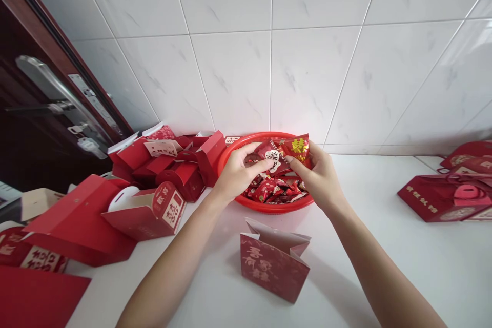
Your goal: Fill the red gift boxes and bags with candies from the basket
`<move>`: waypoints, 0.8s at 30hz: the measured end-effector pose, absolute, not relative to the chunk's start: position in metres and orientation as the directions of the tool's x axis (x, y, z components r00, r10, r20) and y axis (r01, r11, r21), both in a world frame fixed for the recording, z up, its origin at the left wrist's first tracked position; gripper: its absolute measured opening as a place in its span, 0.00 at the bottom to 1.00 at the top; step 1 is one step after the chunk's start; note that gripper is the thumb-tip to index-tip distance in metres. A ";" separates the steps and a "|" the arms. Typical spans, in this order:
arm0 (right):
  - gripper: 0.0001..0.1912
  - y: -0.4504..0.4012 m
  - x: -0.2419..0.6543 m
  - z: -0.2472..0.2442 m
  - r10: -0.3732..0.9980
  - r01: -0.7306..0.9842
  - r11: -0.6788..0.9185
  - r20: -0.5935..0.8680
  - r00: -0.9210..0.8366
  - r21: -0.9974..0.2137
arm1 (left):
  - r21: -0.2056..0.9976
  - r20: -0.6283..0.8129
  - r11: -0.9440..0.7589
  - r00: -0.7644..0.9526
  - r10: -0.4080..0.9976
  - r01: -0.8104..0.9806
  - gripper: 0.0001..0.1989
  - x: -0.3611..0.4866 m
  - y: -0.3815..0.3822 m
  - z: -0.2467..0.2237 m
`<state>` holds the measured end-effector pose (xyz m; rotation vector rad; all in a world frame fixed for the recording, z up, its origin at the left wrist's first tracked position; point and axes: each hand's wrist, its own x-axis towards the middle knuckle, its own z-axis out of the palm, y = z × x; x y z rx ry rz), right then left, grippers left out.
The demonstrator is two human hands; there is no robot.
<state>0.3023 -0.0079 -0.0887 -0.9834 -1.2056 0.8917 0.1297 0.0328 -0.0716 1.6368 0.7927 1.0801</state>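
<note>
Over a red plastic basket [265, 210], both of my hands hold small wrapped sweets. My left hand [238, 169] pinches a dark red candy packet [274, 156] with a white label, its thumb lying on the front. Beside and partly overlapping it is a brighter red candy packet [300, 146] with gold lettering, gripped by my right hand [321, 177]. Many red-wrapped candies [271, 189] lie in the basket below the fingers. Nearer to me, an open dark red paper bag [269, 269] stands upright on the white table, pale inside.
Several open red gift boxes [142, 210] crowd the left side. At the right edge stand several closed red boxes [442, 197] with handles. A tiled wall [230, 77] rises behind the table [357, 184]. A dark door with a metal handle [63, 92] is at far left.
</note>
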 end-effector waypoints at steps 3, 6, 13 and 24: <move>0.16 -0.015 0.299 -0.083 0.957 -0.145 0.279 0.261 0.128 -0.949 | 0.946 0.290 -0.323 0.403 0.868 0.013 0.21 0.127 0.026 -0.068; 0.17 -0.018 0.296 -0.082 0.970 -0.221 0.235 0.213 0.116 -0.947 | 0.948 0.273 -0.316 0.425 0.863 0.034 0.22 0.125 0.023 -0.067; 0.17 -0.022 0.295 -0.081 0.958 -0.211 0.284 0.284 0.028 -0.935 | 0.896 0.358 -0.430 0.393 0.847 0.109 0.18 0.123 0.012 -0.061; 0.14 -0.061 0.315 -0.048 0.895 -0.203 0.318 0.364 -0.259 -0.926 | 0.694 0.056 -0.585 0.779 0.625 0.420 0.10 0.062 -0.017 -0.020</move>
